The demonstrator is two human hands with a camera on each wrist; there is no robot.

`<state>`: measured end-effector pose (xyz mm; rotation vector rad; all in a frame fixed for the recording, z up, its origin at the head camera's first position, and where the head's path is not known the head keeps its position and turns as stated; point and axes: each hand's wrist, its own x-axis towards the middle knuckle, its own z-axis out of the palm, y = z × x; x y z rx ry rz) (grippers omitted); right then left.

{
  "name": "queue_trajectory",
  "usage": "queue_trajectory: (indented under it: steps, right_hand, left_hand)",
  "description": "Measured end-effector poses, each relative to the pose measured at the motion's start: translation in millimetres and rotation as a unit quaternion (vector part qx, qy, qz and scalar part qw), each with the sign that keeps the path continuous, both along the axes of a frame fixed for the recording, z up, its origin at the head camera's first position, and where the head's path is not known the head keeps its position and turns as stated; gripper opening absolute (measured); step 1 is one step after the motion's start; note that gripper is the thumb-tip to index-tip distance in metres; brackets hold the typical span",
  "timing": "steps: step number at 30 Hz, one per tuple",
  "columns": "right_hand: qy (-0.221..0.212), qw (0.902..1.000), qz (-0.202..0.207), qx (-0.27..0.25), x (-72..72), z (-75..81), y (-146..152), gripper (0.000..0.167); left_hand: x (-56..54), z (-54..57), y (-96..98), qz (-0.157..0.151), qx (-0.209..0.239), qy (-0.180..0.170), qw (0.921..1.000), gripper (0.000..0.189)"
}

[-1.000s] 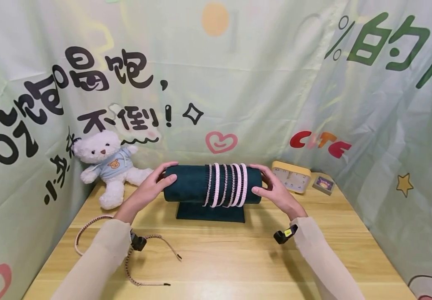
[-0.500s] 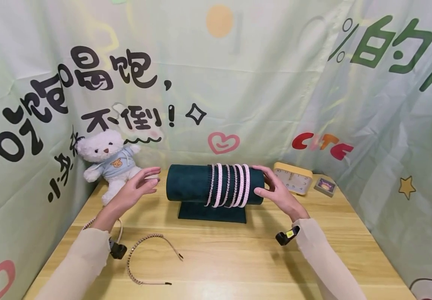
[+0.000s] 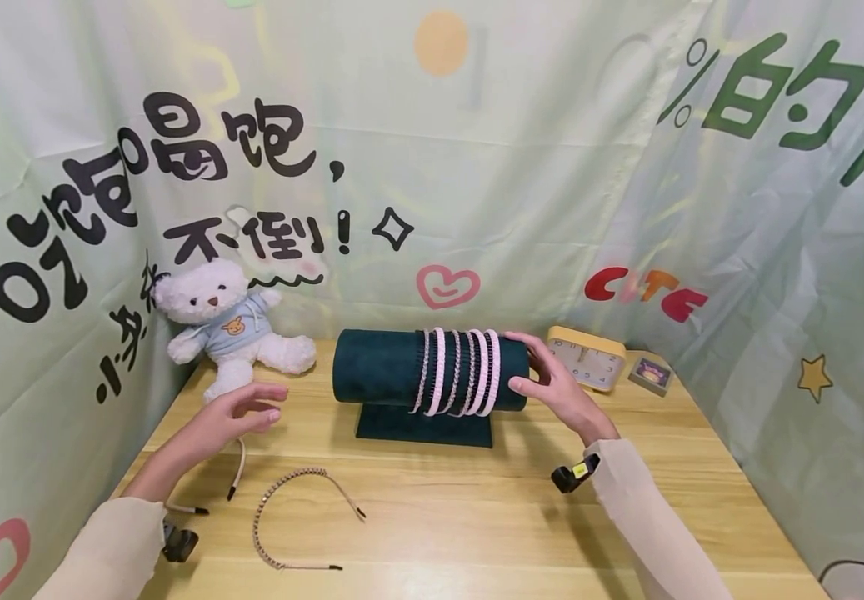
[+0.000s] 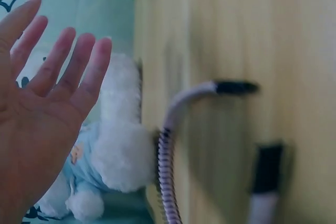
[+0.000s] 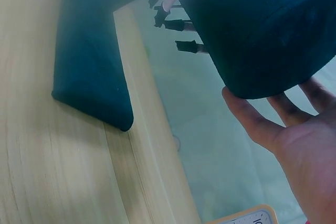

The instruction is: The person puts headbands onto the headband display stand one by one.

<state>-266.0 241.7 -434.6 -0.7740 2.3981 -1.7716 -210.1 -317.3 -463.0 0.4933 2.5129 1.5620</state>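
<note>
A dark green velvet headband stand (image 3: 375,367) rests on the wooden table, its roll lying crosswise over a flat base (image 3: 424,427). Several headbands (image 3: 439,371), some pale pink and some thin and braided, sit round the roll's right half. At the roll's right end, my right hand (image 3: 555,387) grips it, thumb in front and fingers behind. My left hand (image 3: 232,421) is in the air with nothing in it, fingers spread in the left wrist view. Below it lies a thin braided headband (image 4: 167,166), partly hidden by the hand and forearm in the head view. Another braided headband (image 3: 257,517) lies nearer the front.
A white teddy bear (image 3: 232,329) in a blue shirt sits at the back left. Behind the right hand stand a yellow clock (image 3: 585,358) and a small grey box (image 3: 651,372). A printed curtain (image 3: 521,192) closes off the back and sides.
My left hand has let go of the roll's left end and moved left and down, over the headband at the left. My right hand stays on the roll's right end.
</note>
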Motion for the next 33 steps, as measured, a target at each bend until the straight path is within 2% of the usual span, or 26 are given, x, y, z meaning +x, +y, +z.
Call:
queue_trajectory:
  steps: [4,8,13,17,21,29,33]
  right_hand:
    - [0.003,1.0000,0.000,-0.001,-0.1,-0.3,0,0.069]
    - [0.001,1.0000,0.001,-0.002,-1.3,-1.3,0,0.068]
    - [0.000,1.0000,0.002,0.002,-2.0,-1.9,1,0.068]
    - [0.001,1.0000,0.000,0.004,-1.0,-1.2,1,0.070]
    - [0.002,1.0000,0.001,0.005,-0.4,-0.5,1,0.070]
    - [-0.003,1.0000,-0.001,0.003,0.1,0.1,1,0.070]
    - [-0.002,1.0000,0.000,0.001,-0.6,0.3,1,0.070]
  left_hand:
    - [8.3,-8.2,-7.8,-0.014,-0.008,-0.037,0.9992,0.050]
    - [13.9,-15.2,-11.6,-0.040,-0.009,-0.060,0.9974,0.048]
    - [20.0,-18.5,-10.6,-0.066,-0.043,-0.081,0.9936,0.040]
    - [23.8,-20.3,-7.5,-0.093,-0.059,-0.081,0.9905,0.035]
    - [26.1,-23.4,-5.0,-0.113,-0.054,-0.076,0.9891,0.030]
    - [29.1,-25.5,-2.6,-0.136,-0.027,-0.104,0.9848,0.027]
    - [30.4,-25.8,0.6,-0.143,-0.030,-0.101,0.9842,0.026]
